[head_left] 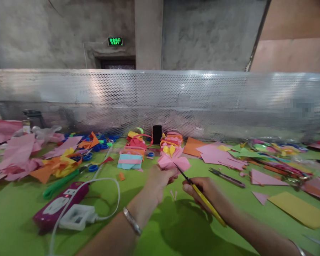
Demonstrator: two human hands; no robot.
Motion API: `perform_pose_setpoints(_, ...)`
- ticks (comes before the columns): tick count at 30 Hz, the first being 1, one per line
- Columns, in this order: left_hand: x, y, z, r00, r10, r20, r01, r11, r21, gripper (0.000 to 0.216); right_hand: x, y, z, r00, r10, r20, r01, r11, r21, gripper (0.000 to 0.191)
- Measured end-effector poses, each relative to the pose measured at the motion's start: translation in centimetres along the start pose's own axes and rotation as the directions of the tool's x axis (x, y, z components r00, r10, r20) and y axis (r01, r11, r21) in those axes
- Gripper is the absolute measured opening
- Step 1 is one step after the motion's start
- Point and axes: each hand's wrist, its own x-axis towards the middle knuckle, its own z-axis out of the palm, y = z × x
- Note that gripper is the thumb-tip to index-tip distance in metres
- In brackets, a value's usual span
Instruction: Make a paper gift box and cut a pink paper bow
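My left hand (162, 177), with a silver bracelet at the wrist, is closed on a pink paper flower (185, 164) from below. Its petals are folded. My right hand (202, 190) is wrapped round a slim tool (206, 201) with a yellow handle and a thin dark shaft; its exact kind is unclear. The shaft's tip reaches the flower's petals near the centre. On the green table below the hands lie small pink paper slivers (173, 195). Behind the flower, a yellow paper piece (170, 150) shows in front of a stack of coloured paper.
Left stand a purple power strip (62, 202) with a white charger (77, 217) and its cable. A green-handled tool (61, 183) lies by orange and yellow scraps. A cutter knife (227, 177) and yellow paper (300, 209) lie right. A perforated metal screen (160, 96) closes the back.
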Motion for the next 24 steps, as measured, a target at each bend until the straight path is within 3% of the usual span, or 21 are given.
perform_pose_setpoints(17,-0.2,0.1,0.2,0.997,-0.006,0.072,0.006,1.000,-0.006,0.009,-0.3,-0.8,-0.2,0.992,0.124,0.014,-0.124,0.985,0.118,0.034)
perform_pose_setpoints(21,0.1,-0.1,0.0,0.995,0.027,0.101,-0.029,0.999,0.018,0.026,-0.4,-1.1,-0.3,0.987,0.161,0.020,-0.162,0.982,0.102,0.033)
perform_pose_setpoints(24,0.3,-0.3,-0.1,0.998,0.046,0.046,-0.049,0.997,0.063,0.028,-0.5,-1.0,-0.4,0.988,0.150,0.022,-0.152,0.984,0.096,0.033)
